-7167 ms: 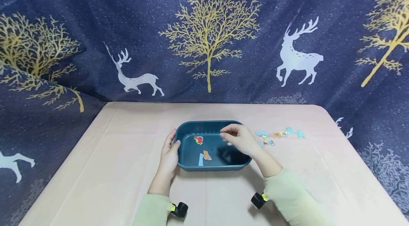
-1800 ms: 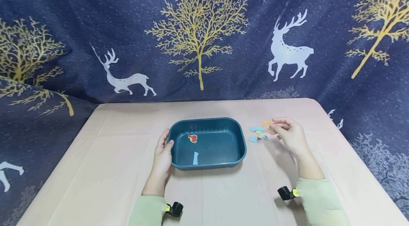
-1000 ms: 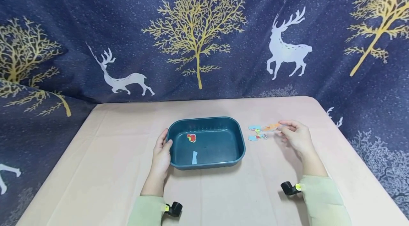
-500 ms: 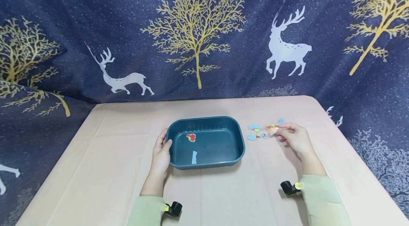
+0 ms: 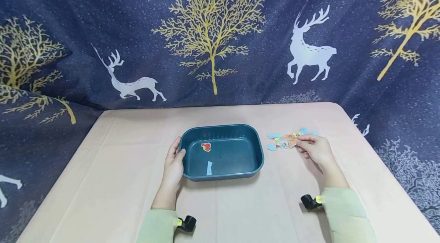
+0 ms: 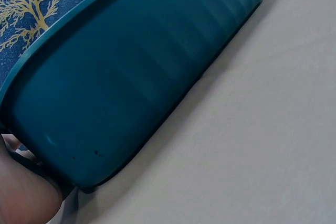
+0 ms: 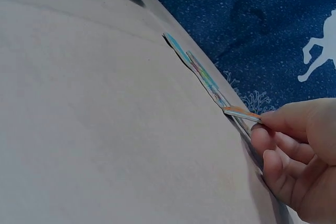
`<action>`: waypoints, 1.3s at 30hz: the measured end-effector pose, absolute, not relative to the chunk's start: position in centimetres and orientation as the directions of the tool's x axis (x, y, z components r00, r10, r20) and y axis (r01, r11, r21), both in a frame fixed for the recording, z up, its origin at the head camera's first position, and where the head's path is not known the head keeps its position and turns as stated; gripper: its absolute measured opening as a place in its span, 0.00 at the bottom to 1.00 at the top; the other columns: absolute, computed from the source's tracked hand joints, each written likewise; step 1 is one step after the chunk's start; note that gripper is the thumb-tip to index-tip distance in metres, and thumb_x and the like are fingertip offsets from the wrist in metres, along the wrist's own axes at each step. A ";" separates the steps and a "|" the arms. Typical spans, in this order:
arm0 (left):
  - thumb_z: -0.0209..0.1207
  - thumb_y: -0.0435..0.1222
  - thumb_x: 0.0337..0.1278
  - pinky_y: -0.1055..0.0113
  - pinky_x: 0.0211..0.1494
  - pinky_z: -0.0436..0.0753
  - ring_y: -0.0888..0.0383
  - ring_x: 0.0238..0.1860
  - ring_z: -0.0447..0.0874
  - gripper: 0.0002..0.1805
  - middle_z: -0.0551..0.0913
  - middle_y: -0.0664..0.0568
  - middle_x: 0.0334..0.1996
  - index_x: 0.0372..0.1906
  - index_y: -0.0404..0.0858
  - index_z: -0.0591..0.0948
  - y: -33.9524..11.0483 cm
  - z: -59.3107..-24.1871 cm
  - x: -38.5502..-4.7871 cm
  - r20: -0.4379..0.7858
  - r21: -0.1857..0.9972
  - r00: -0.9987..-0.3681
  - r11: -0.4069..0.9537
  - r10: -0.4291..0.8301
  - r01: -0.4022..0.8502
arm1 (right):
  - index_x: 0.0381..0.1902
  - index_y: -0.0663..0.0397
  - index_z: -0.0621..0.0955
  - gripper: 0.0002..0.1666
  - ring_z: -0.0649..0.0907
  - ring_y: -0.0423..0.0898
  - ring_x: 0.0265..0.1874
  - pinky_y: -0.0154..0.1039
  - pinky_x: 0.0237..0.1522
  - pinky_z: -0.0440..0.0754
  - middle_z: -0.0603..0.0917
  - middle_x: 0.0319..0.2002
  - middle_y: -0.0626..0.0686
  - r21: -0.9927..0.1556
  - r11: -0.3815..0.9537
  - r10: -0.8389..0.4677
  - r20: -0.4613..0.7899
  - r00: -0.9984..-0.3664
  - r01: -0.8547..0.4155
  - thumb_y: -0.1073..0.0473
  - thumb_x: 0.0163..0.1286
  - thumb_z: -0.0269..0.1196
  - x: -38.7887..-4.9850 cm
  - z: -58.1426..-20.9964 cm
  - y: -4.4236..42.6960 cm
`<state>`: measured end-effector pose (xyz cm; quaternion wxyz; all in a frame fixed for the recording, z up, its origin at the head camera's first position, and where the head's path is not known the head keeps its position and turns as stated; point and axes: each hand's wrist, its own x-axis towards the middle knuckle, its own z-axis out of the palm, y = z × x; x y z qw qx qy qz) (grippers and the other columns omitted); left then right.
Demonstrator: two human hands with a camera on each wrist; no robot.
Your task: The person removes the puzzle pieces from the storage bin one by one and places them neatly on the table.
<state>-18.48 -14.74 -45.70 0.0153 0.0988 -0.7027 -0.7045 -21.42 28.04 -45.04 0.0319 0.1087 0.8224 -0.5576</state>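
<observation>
My left hand grips the left end of a dark teal plastic basin, thumb at the rim and fingers along the outside. Inside the basin lie a red puzzle piece and a light blue one, apart from each other. To the right, my right hand pinches an orange puzzle piece between thumb and fingertips. That piece is tilted, one edge against the joined puzzle pieces in blue, yellow and orange lying flat on the table. The hand partly covers them in the head view.
A pale cloth covers the table. Behind it hangs a dark blue curtain with deer and trees. A black camera sits at each wrist, the left camera and the right camera close above the cloth.
The orange piece has left the basin and is in my right hand, which has gone right to the joined pieces. Lately it has lowered the piece to their near edge. My left hand keeps its grip.
</observation>
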 end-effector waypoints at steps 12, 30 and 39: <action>0.39 0.33 0.72 0.54 0.76 0.54 0.50 0.75 0.49 0.28 0.52 0.49 0.75 0.74 0.43 0.53 -14.7 -45.5 -18.6 -0.119 0.993 -0.981 -0.021 -0.154 -0.117 | 0.58 0.71 0.73 0.23 0.82 0.32 0.25 0.32 0.24 0.84 0.86 0.30 0.46 -0.866 0.440 0.171 -0.178 -0.969 0.237 0.62 0.70 0.55 -21.6 -45.1 28.0; 0.39 0.33 0.72 0.53 0.76 0.54 0.50 0.75 0.48 0.28 0.52 0.49 0.75 0.74 0.43 0.53 -14.7 -45.3 -18.3 -0.117 0.993 -0.982 -0.026 -0.150 -0.114 | 0.61 0.71 0.71 0.27 0.82 0.32 0.27 0.30 0.29 0.85 0.85 0.29 0.45 -0.891 0.387 0.180 -0.179 -0.967 0.237 0.57 0.71 0.55 -21.6 -44.8 28.2; 0.40 0.33 0.72 0.54 0.76 0.54 0.50 0.75 0.49 0.28 0.53 0.48 0.75 0.74 0.42 0.54 -14.6 -45.4 -18.4 -0.127 0.992 -0.980 -0.030 -0.155 -0.124 | 0.60 0.69 0.72 0.28 0.84 0.34 0.27 0.31 0.31 0.86 0.86 0.31 0.48 -0.887 0.401 0.195 -0.161 -0.967 0.228 0.52 0.71 0.55 -21.3 -44.2 28.0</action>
